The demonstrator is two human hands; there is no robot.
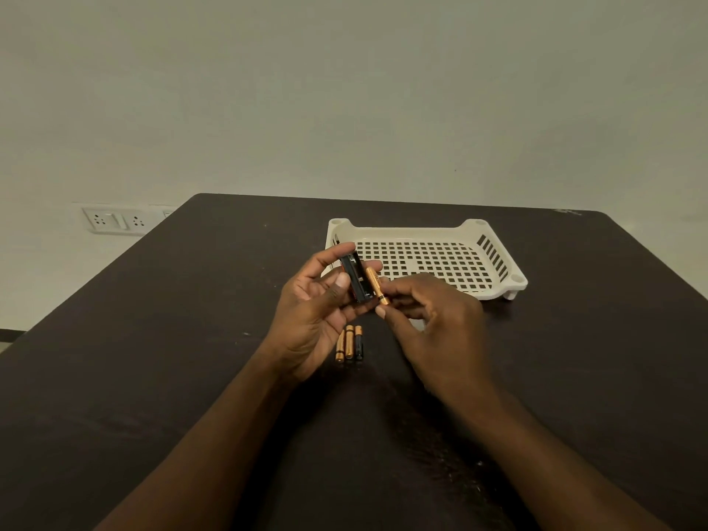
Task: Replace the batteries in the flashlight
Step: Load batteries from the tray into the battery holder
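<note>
My left hand (316, 304) grips a small black battery holder (356, 279), held above the dark table with its long side tilted away from me. My right hand (433, 320) pinches the near end of a copper-and-black battery (375, 285) that lies against the holder's right side. Three more small batteries (349, 343) lie side by side on the table just below my hands, partly hidden by my left hand. No flashlight body is visible.
A white perforated plastic tray (498, 262) stands on the dark table (153, 339) behind my hands, toward the right. A wall socket plate (115, 221) sits on the wall past the table's far left corner.
</note>
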